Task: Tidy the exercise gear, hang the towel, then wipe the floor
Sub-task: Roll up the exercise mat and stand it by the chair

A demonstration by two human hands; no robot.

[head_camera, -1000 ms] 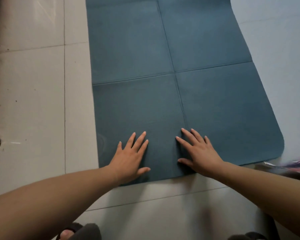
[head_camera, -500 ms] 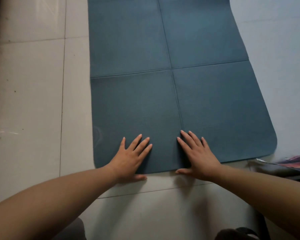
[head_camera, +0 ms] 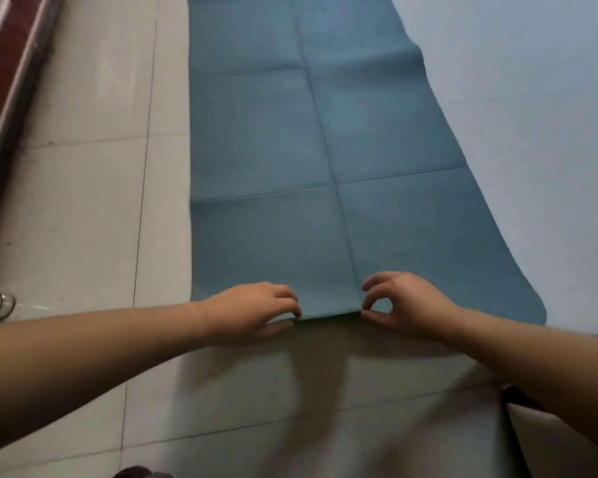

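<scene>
floor point(head_camera: 83, 201): pale tiles, grey grout | mat point(head_camera: 273, 132): blue, creased, flat, centre frame | left hand point(head_camera: 252, 313) and right hand point(head_camera: 408, 305): fingers pinching mat's near edge | cabinet point(head_camera: 4, 63): dark red, upper left

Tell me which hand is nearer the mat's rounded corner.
Right. The right hand pinches the yoga mat's near edge left of its rounded corner; the left hand pinches that edge farther left.

1 head-worn wide-angle view, facing forward and steeply down, close above the blue mat point(head_camera: 273, 243)
</scene>
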